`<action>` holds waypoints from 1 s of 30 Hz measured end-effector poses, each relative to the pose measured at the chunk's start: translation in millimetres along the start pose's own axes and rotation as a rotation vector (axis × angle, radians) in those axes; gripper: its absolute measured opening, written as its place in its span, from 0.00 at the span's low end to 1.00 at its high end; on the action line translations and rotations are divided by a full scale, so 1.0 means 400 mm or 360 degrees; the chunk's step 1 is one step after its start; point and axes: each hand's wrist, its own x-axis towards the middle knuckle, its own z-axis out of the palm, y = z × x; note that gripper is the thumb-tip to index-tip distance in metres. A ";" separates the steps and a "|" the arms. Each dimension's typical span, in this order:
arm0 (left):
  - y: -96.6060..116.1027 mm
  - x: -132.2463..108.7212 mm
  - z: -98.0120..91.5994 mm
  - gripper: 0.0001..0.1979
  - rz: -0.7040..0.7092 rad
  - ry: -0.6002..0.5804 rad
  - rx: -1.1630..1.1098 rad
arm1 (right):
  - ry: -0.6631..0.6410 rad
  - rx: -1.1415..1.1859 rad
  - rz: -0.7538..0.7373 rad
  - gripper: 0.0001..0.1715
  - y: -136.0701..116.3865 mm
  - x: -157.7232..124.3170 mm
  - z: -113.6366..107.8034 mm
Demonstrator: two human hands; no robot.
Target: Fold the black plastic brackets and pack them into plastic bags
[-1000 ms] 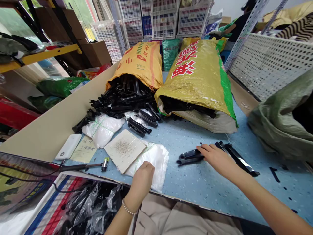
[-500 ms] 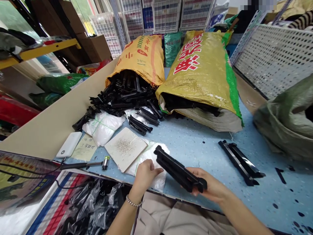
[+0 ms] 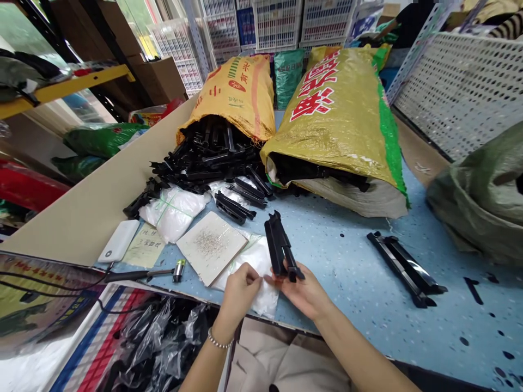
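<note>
My right hand (image 3: 306, 291) grips a long black plastic part (image 3: 281, 247) by its lower end, the part tilted up and away from me. Close to it on the left, my left hand (image 3: 242, 287) has its thumb and finger pinched together; what they hold, if anything, cannot be made out. Under and behind both hands lies a stack of clear plastic bags (image 3: 267, 299). A pale square tile (image 3: 211, 247) covered in small specks overlaps the stack. To the right, a pair of similar black parts (image 3: 404, 269) rests on the blue tabletop (image 3: 339, 267).
An orange sack (image 3: 241, 98) spills a heap of black parts (image 3: 212, 158); a yellow-green sack (image 3: 335, 130) lies beside it. A tied bag bundle (image 3: 174, 209), white power bank (image 3: 118, 241) and hammer-like tool (image 3: 147, 274) sit left. A grey-green sack (image 3: 482, 190) stands right.
My right hand has moved left, turning the black part from slanting sideways to nearly upright. My left hand stays by the bags, and the two hands are now closer together.
</note>
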 end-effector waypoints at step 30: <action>0.051 -0.268 -0.166 0.21 0.0675 -0.0347 0.0534 | -0.0559 -0.1425 0.0070 0.23 0.021 -0.164 0.013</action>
